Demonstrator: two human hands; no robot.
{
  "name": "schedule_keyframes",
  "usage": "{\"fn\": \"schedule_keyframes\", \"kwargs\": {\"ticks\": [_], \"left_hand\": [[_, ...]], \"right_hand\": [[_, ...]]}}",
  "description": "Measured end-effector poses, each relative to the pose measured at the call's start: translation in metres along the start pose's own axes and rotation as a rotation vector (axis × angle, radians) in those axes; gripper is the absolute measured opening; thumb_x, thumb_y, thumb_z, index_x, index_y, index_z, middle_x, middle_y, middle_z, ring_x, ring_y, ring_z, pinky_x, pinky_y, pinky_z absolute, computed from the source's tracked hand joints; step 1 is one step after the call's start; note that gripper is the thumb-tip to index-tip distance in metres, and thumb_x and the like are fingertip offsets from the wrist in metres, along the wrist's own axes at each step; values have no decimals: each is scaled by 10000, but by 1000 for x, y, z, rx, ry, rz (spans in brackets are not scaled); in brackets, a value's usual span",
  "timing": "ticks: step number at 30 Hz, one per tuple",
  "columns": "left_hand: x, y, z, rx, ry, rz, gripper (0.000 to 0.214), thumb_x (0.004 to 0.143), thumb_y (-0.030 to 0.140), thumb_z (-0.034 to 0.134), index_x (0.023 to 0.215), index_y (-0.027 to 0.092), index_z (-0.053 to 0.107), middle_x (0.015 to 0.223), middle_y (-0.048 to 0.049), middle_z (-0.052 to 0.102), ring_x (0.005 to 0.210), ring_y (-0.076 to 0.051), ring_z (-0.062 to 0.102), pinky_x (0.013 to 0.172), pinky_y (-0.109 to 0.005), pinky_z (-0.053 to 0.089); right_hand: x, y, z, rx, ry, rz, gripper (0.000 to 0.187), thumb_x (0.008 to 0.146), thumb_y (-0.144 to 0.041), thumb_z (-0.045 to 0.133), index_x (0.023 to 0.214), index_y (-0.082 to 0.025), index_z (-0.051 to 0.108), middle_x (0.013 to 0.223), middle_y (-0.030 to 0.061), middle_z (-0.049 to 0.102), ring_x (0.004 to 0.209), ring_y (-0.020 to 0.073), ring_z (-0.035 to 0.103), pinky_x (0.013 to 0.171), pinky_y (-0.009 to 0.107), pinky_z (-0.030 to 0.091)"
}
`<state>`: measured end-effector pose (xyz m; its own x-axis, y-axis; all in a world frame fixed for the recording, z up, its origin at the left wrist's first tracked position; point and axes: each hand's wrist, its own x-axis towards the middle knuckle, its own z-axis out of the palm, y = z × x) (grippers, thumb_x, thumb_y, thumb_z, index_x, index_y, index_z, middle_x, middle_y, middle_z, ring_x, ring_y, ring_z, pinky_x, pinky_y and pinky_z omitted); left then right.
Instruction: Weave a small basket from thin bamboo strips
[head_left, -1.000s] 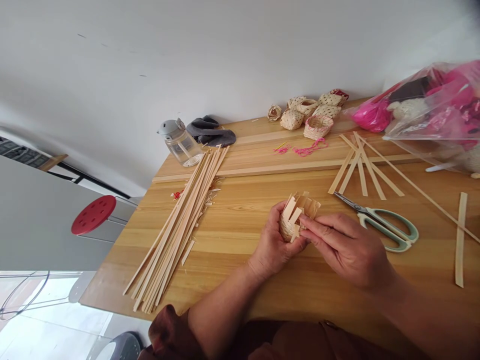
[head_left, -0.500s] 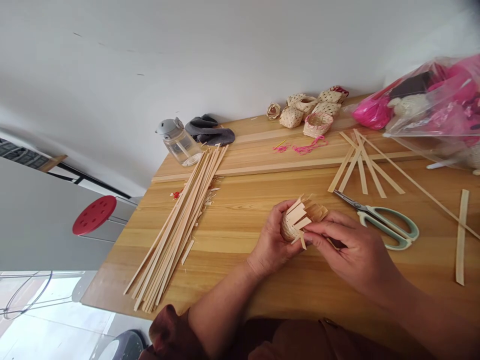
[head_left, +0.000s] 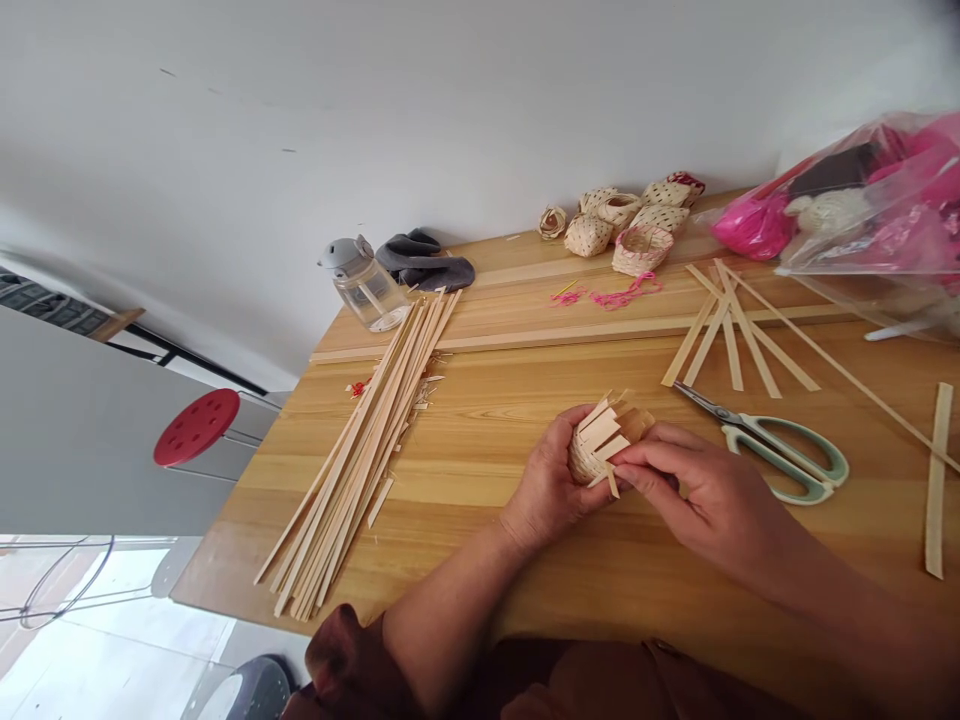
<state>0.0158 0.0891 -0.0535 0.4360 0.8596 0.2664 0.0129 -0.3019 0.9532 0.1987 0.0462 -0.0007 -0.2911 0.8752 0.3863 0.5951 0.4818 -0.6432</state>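
Observation:
A small half-woven basket [head_left: 604, 443] of pale strips, with loose strip ends sticking up, sits between both my hands just above the wooden table [head_left: 480, 560]. My left hand [head_left: 551, 485] cups its woven base from the left, fingers wrapped round it. My right hand [head_left: 701, 500] comes in from the right and pinches one of the loose strip ends at the basket's near side. Green-handled scissors [head_left: 772, 450] lie on the table just right of my right hand.
A long bundle of pale strips [head_left: 360, 460] lies diagonally at the left. Several finished small baskets [head_left: 626, 225] stand at the back edge by pink thread [head_left: 611, 295]. Loose strips [head_left: 731, 330] fan out right of centre. A jar [head_left: 364, 285], grey cloth [head_left: 424, 262] and a plastic bag [head_left: 862, 210] are also there.
My right hand's fingers shifted along the basket's near side, and the basket turned slightly so its loose ends now point up and right. The view drifted a little.

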Motion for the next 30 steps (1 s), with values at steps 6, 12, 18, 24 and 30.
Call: {"fn": "schedule_keyframes", "kwargs": {"ticks": [6,12,18,24,30], "left_hand": [[-5,-4,1,140,38,79,767,793,315,828,1434,198,424,1391,-158,584,1264,-304,583,1119,-461,471],[-8,11,2,89,-84,-8,1006,717,269,880,1542,205,307,1510,-173,490,1366,-344,513,1176,-503,423],[-8,12,1,-80,-119,-48,944,777,317,857,1542,209,314,1469,-154,536,1336,-322,545,1168,-477,434],[-4,7,0,-177,-53,-88,812,780,354,859,1456,206,433,1361,-114,611,1257,-283,592,1127,-441,464],[-4,6,0,-167,-42,-111,804,755,367,880,1419,198,460,1311,-111,627,1194,-272,611,1079,-419,492]], "right_hand": [[0,0,5,46,45,111,105,945,-299,690,856,-244,699,790,15,667,650,167,632,553,304,500],[0,-3,13,-8,132,71,163,933,-198,661,772,-222,649,775,30,626,665,179,609,572,317,490],[1,-5,14,-35,187,0,210,951,-181,611,745,-219,621,728,22,571,649,178,570,577,320,455],[3,3,6,23,67,43,126,931,-237,699,806,-226,693,779,12,635,682,164,604,602,297,468],[0,-1,13,-48,153,-13,182,943,-200,651,762,-203,677,746,29,606,691,182,596,618,317,457]]}}
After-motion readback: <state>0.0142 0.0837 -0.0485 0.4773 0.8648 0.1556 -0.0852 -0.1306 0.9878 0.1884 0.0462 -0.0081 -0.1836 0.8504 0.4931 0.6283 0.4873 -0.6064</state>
